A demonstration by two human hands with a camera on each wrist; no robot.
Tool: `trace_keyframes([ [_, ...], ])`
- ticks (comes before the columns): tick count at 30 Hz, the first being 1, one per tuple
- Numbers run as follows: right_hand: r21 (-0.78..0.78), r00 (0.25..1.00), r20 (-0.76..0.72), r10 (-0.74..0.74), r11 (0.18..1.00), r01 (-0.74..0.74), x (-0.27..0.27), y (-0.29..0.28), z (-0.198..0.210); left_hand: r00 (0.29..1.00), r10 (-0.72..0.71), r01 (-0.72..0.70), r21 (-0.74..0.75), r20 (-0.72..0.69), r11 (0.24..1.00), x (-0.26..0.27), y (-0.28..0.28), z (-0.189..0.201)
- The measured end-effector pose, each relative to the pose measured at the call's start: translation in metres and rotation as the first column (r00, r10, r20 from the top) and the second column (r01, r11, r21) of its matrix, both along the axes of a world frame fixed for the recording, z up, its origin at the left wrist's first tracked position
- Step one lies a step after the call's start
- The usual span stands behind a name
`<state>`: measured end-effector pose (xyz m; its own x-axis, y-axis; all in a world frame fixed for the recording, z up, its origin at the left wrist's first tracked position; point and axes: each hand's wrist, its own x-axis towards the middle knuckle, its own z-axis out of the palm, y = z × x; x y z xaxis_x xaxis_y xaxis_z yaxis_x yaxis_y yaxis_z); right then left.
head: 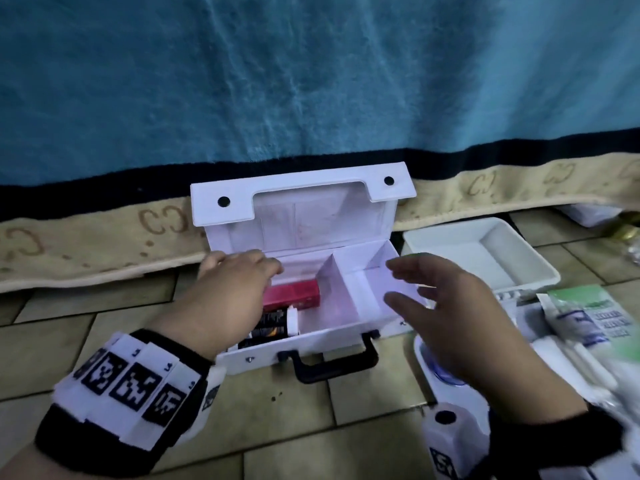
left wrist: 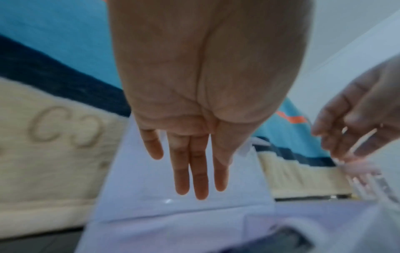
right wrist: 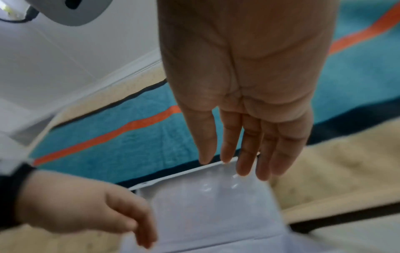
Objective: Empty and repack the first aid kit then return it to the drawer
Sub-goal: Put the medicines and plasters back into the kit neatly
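Now the first aid kit (head: pixel 304 306) stands open on the tiled floor, its lid (head: pixel 298 199) leaning back against the blanket edge at 12 o'clock. Both hands hover over it with fingers straight and relaxed, and they hold nothing. The left hand (head: pixel 232 282) is above the left compartment, where a red box (head: pixel 294 295) and a dark bottle (head: pixel 273 325) lie; the right hand (head: pixel 446 306) is above the right compartment, which looks empty.

I judge that the kit is only partly filled, whether by emptying or repacking I cannot tell. If repacking, it is good to take the loose packets (head: pixel 585 317) at 3 o'clock one at a time and lay them flat in the right compartment, not above the divider (head: pixel 332 285), so the lid can close. The white tray (head: pixel 433 242) at 2 o'clock is apart from the kit. The drawer is not in view.
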<state>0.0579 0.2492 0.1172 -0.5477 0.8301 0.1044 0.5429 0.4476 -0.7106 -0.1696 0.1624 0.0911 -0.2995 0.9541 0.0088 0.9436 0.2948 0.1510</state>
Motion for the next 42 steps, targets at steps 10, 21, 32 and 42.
trace_keyframes([
  [10,0.081,0.871,0.464,-0.163,0.987,0.141,0.085,-0.003,-0.030,0.923,-0.384,0.384,0.028,0.026,0.923,0.112,0.026,0.024],
  [21,0.124,0.759,0.641,-0.114,0.991,0.044,0.074,-0.003,-0.043,0.879,-0.475,0.476,-0.098,0.036,0.874,0.143,0.035,0.007],
  [32,0.145,0.723,0.676,-0.142,0.988,0.058,0.082,-0.017,-0.027,0.909,-0.401,0.409,-0.059,0.111,0.911,0.122,0.026,0.007],
  [42,0.076,0.734,0.677,-0.054,0.997,0.003,0.084,-0.025,-0.014,0.918,-0.342,0.348,0.009,0.201,0.938,0.108,0.019,0.005],
])
